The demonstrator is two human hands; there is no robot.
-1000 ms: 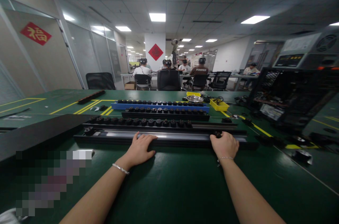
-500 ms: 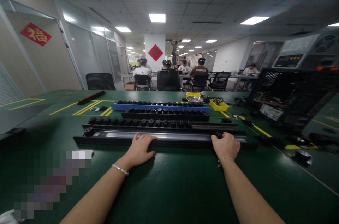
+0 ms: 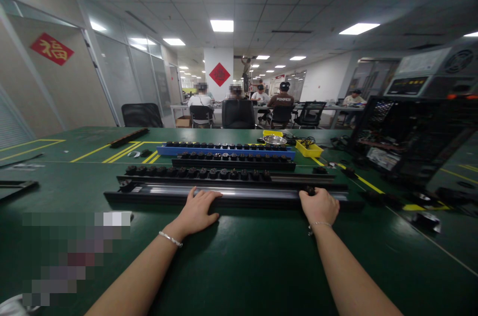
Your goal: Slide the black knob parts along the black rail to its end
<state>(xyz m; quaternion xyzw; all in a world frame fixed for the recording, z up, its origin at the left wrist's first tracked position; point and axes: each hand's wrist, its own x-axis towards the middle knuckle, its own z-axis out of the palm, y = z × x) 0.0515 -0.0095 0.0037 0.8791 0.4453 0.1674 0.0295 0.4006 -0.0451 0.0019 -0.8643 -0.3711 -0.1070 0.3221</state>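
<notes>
A long black rail (image 3: 149,196) with a shiny metal channel lies across the green bench in front of me. My left hand (image 3: 197,211) rests flat on the rail's near edge, fingers stretched out. My right hand (image 3: 318,206) is curled at the rail's right part, fingertips closed on a small black knob-like piece (image 3: 309,190) sitting in the channel. Behind it lie a second black rail (image 3: 194,174) and a third (image 3: 231,159), each lined with several black round parts, and a blue rail (image 3: 224,149) further back.
A yellow bin (image 3: 309,149) and a metal bowl (image 3: 274,139) stand behind the rails. A black open computer case (image 3: 411,137) fills the right side. Loose black parts (image 3: 425,219) lie at the right. Several people sit at a far table (image 3: 261,104).
A large dark panel that covered the left of the bench has swept out of view to the left. My hands have barely moved.
</notes>
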